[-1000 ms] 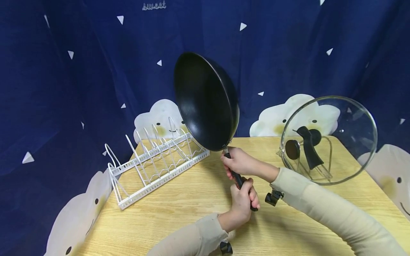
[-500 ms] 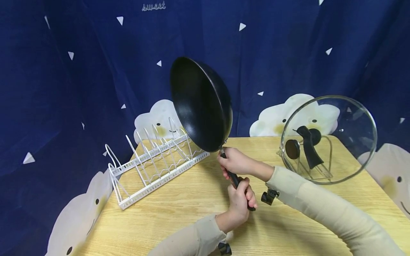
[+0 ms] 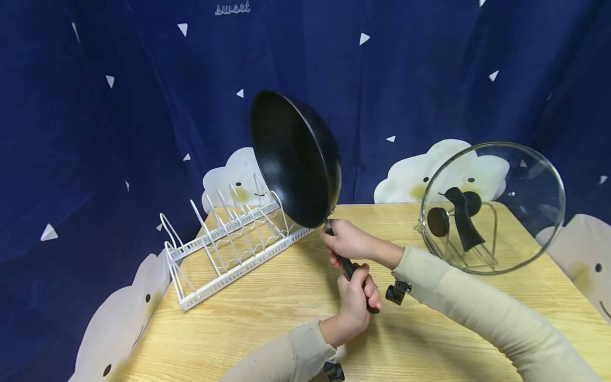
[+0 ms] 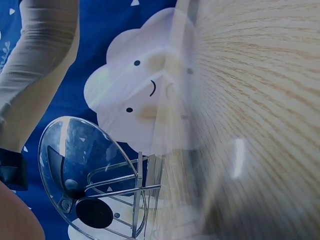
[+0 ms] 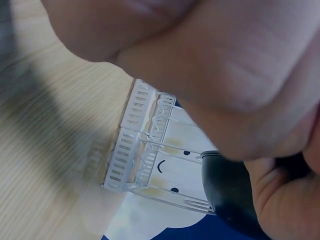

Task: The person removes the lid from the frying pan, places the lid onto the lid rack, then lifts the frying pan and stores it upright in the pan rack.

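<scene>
A black wok (image 3: 296,159) is held up on its side, its hollow facing left, in the head view. Both hands grip its long black handle (image 3: 347,267). My right hand (image 3: 350,240) holds the handle near the pan, and my left hand (image 3: 354,297) is wrapped round it near the end. At its left the wok's rim overlaps the back end of a white wire rack (image 3: 238,249). In the right wrist view, curled fingers (image 5: 225,75) fill the top, with part of the wok (image 5: 227,190) beside the rack (image 5: 122,155).
A glass lid (image 3: 491,270) with a black knob stands upright in a wire holder (image 3: 494,233) on the right of the wooden table (image 3: 267,329). Behind the table hangs a blue curtain (image 3: 406,69) with clouds and triangles.
The wok has moved left and slightly down, toward the back end of the white rack, with both hands still gripping its handle. The rack and lid stay in place.
</scene>
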Action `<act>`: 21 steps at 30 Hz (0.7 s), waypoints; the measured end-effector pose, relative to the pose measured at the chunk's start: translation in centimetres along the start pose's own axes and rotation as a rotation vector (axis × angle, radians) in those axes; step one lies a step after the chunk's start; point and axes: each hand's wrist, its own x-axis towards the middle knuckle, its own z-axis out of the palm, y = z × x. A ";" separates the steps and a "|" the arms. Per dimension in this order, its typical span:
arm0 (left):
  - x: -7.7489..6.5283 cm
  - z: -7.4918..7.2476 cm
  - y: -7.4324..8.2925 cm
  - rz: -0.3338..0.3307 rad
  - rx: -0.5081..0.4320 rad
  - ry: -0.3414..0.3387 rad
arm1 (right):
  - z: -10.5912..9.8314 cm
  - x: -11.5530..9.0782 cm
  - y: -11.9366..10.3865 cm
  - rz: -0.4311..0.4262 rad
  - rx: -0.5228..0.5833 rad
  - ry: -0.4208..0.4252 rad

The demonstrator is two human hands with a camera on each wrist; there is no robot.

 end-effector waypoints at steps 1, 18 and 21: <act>0.0 0.0 0.0 0.000 -0.003 0.000 | 0.1 0.1 0.0 0.003 0.004 -0.002; 0.2 -0.5 0.5 -0.059 -0.055 0.026 | 0.3 0.9 -0.4 0.027 0.004 -0.050; 0.2 -0.6 0.6 -0.052 -0.049 0.024 | 0.2 0.9 -0.4 0.035 0.058 -0.071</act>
